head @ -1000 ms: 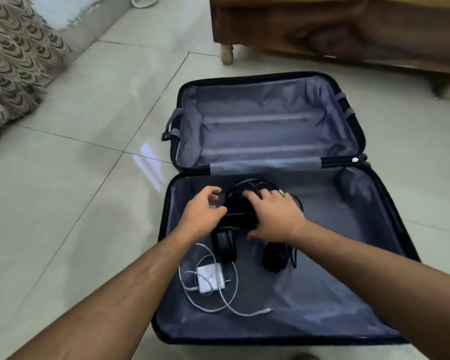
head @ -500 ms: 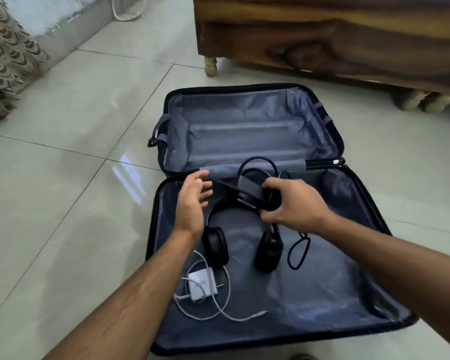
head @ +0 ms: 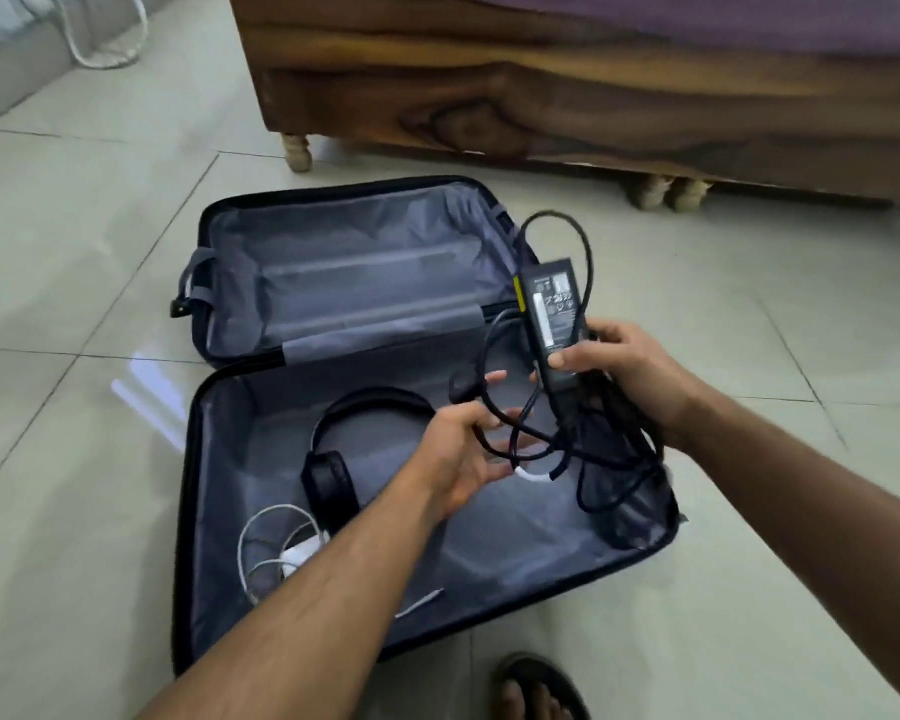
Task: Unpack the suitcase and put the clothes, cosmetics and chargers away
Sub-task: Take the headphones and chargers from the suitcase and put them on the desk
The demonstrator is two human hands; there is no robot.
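The dark suitcase point(head: 333, 262) lies open on the tiled floor, its grey lining showing. My right hand point(head: 630, 376) grips a black laptop charger brick point(head: 554, 314) above the suitcase's right side. Black cables point(head: 609, 459) hang tangled from the brick. My left hand point(head: 463, 454) is under the loops, fingers curled around the cable. Black headphones point(head: 328, 475) lie in the near half of the case. A white charger with its white cable point(head: 271, 553) lies beside them, partly hidden by my left forearm.
A wooden bed frame point(head: 541, 96) on short legs stands just beyond the suitcase. A white cord point(head: 105, 49) lies on the floor at the far left. A sandalled foot point(head: 536, 688) is at the bottom edge, near the case's front rim.
My right hand has lifted the black charger brick out of the case and to the right, with its cables trailing. My left hand has followed and taken hold of the cable loops. The headphones stayed in the case.
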